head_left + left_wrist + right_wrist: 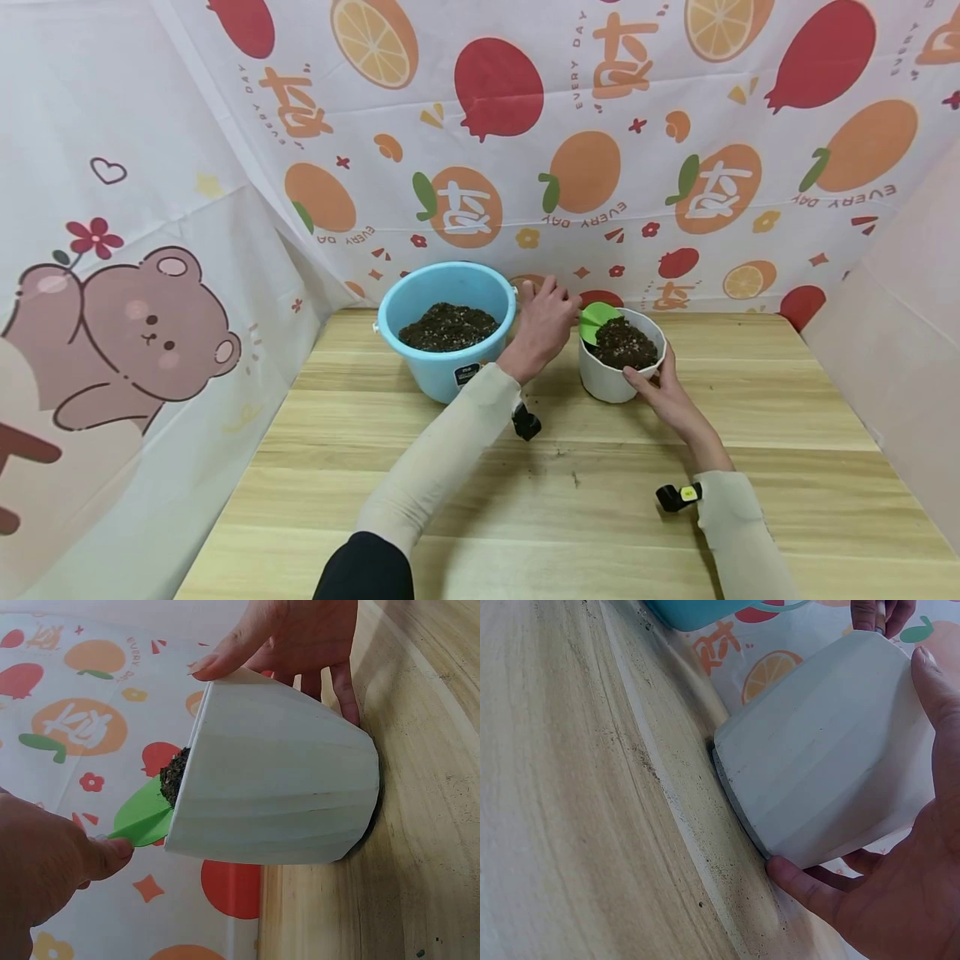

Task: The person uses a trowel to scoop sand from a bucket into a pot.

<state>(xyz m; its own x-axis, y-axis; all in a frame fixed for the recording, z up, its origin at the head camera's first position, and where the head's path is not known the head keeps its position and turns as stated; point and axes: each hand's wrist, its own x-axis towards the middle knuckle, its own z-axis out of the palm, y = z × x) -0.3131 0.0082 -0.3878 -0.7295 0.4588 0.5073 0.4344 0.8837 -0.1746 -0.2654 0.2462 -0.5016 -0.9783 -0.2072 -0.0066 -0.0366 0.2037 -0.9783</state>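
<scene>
A white faceted flowerpot [609, 383] stands on the table, heaped with dark soil [624, 343]. My left hand [546, 321] grips the handle of a green trowel [597, 319], whose blade dips into the soil at the pot's left rim. In the left wrist view the thumb lies along the handle near the green blade [144, 814]. My right hand [667, 392] holds the pot from the right. Its thumb is at the rim and the other fingers are on the pot's side, as the right wrist view shows [885, 900].
Left of the pot is a light blue bucket [442, 379] with a dark label, partly filled with soil [450, 327]. Soil crumbs dot the wooden table [600, 517]. A fruit-patterned cloth [637, 125] hangs behind, and a bear-printed cloth [150, 333] on the left.
</scene>
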